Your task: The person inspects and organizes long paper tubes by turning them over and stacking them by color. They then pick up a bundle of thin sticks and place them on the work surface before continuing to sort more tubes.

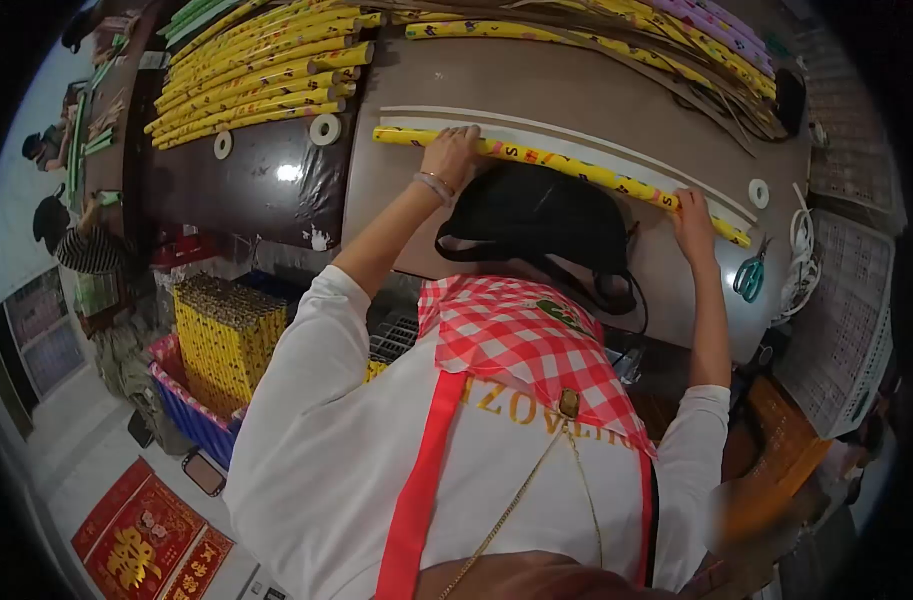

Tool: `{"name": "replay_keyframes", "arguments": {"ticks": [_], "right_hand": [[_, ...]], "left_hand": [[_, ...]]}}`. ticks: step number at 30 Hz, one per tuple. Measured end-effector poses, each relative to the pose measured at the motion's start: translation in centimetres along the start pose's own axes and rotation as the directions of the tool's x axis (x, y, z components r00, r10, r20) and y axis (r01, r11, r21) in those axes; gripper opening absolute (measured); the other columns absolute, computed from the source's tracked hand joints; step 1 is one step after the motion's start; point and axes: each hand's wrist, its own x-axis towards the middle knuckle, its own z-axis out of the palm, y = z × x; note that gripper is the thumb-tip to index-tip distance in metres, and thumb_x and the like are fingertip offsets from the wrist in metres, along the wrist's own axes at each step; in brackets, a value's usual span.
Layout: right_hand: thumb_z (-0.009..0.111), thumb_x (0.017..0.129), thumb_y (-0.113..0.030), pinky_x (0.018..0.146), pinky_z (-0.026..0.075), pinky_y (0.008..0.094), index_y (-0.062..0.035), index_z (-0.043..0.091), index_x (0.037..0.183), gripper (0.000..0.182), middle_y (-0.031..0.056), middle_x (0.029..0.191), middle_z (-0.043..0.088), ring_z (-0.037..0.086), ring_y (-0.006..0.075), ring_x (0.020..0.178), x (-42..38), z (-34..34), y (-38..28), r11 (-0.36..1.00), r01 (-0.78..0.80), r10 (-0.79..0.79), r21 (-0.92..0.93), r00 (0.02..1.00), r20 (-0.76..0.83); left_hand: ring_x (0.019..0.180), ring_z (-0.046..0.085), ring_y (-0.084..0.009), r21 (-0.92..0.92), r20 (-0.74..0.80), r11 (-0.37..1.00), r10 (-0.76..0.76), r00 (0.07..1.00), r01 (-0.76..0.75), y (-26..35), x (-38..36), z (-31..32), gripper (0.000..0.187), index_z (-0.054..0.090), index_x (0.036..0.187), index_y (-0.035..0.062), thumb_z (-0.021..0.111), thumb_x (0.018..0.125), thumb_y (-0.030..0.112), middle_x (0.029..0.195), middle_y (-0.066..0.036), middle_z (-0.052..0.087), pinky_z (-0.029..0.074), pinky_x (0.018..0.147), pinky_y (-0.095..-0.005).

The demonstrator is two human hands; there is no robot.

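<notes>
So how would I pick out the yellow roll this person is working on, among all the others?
Find the brown worktable. The yellow roll lies alone along a white strip, left hand and right hand pressing on it; the other yellow rolls are stacked at the table's far edge.

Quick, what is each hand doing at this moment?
Left hand: palm down, pressing on the yellow paper roll; no closed grip seen.
Right hand: fingers resting on the same roll near its other end.
</notes>
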Motion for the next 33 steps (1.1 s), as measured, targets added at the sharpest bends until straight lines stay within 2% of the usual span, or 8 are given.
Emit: {"name": "replay_keyframes", "arguments": {"ticks": [8,11,13,16,18,22,28,33], "right_hand": [[0.059,0.071,-0.004,0.078,0.040,0.0374,-0.0046,0.048,0.100,0.031,0.0127,0.098,0.049,0.047,0.0314,0.093,-0.2,0.0,0.2,0.997,-0.037,0.037,0.066,0.999,0.009],[0.057,0.074,-0.006,0.078,0.041,0.0357,-0.0054,0.048,0.103,0.031,0.0115,0.101,0.049,0.049,0.0306,0.093,-0.2,0.2,0.9,0.997,-0.007,0.006,0.073,1.000,0.005],[0.058,0.072,-0.005,0.079,0.040,0.0373,-0.0054,0.048,0.103,0.032,0.0123,0.099,0.049,0.047,0.0309,0.094,-0.3,0.3,0.9,0.999,0.014,-0.012,0.050,1.000,-0.029],[0.059,0.071,-0.005,0.080,0.040,0.0374,-0.0062,0.049,0.104,0.034,0.0115,0.100,0.049,0.047,0.0310,0.095,-0.6,1.0,2.1,0.996,0.072,-0.068,0.052,0.995,-0.074],[0.059,0.070,-0.004,0.081,0.040,0.0377,-0.0067,0.049,0.105,0.036,0.0111,0.103,0.047,0.046,0.0313,0.096,-1.0,0.4,1.7,1.000,0.020,-0.019,0.002,0.999,-0.042],[0.060,0.069,-0.002,0.080,0.041,0.0393,-0.0066,0.049,0.106,0.038,0.0118,0.104,0.045,0.046,0.0312,0.096,-1.4,1.2,2.4,0.998,-0.049,0.052,0.048,0.997,-0.057],[0.063,0.068,-0.006,0.080,0.040,0.0392,-0.0060,0.050,0.101,0.035,0.0110,0.099,0.049,0.047,0.0312,0.094,-1.6,1.9,3.5,0.991,0.018,0.007,0.135,0.983,-0.184],[0.062,0.068,-0.008,0.082,0.039,0.0378,-0.0032,0.051,0.098,0.032,0.0127,0.097,0.050,0.047,0.0314,0.096,-1.6,1.6,3.2,0.994,-0.018,0.036,0.112,0.986,-0.164]], "left_hand": [[0.084,0.055,-0.0321,-0.071,-0.067,0.997,0.011,0.998,-0.016,-0.1,0.0,0.3,0.023,0.051,0.087,0.0044,0.059,0.074,0.022,0.086,-0.014,0.058,0.042,0.080,-0.0380],[0.084,0.054,-0.0328,-0.103,-0.049,0.995,-0.006,0.999,0.001,-0.1,0.1,0.3,0.018,0.052,0.083,0.0041,0.058,0.074,0.019,0.088,-0.015,0.057,0.043,0.077,-0.0384],[0.091,0.052,-0.0316,-0.152,-0.144,0.986,0.039,0.989,-0.061,-0.7,0.0,0.8,0.021,0.052,0.091,0.0045,0.055,0.071,0.006,0.096,-0.015,0.055,0.043,0.079,-0.0373],[0.093,0.051,-0.0304,-0.004,-0.071,0.997,0.076,0.995,-0.076,-1.1,0.3,0.6,0.026,0.054,0.093,0.0045,0.061,0.068,0.006,0.098,-0.014,0.054,0.044,0.077,-0.0362],[0.094,0.051,-0.0306,-0.049,0.006,0.998,0.050,0.999,-0.050,-0.7,-0.1,-0.1,0.027,0.056,0.094,0.0049,0.061,0.068,0.009,0.100,-0.013,0.055,0.044,0.077,-0.0368],[0.091,0.052,-0.0300,-0.067,-0.084,0.996,0.056,0.995,-0.061,0.0,-0.3,-0.6,0.020,0.055,0.085,0.0059,0.062,0.066,0.009,0.091,-0.012,0.056,0.044,0.074,-0.0381],[0.090,0.053,-0.0294,-0.038,0.022,0.997,0.066,0.998,-0.065,0.1,0.1,-1.5,0.023,0.057,0.091,0.0072,0.062,0.069,0.012,0.095,-0.010,0.057,0.047,0.070,-0.0375],[0.084,0.055,-0.0311,0.016,0.037,0.990,0.137,0.990,-0.137,-0.5,0.5,-1.0,0.034,0.055,0.104,0.0092,0.062,0.072,0.016,0.093,-0.012,0.057,0.046,0.067,-0.0382]]}}
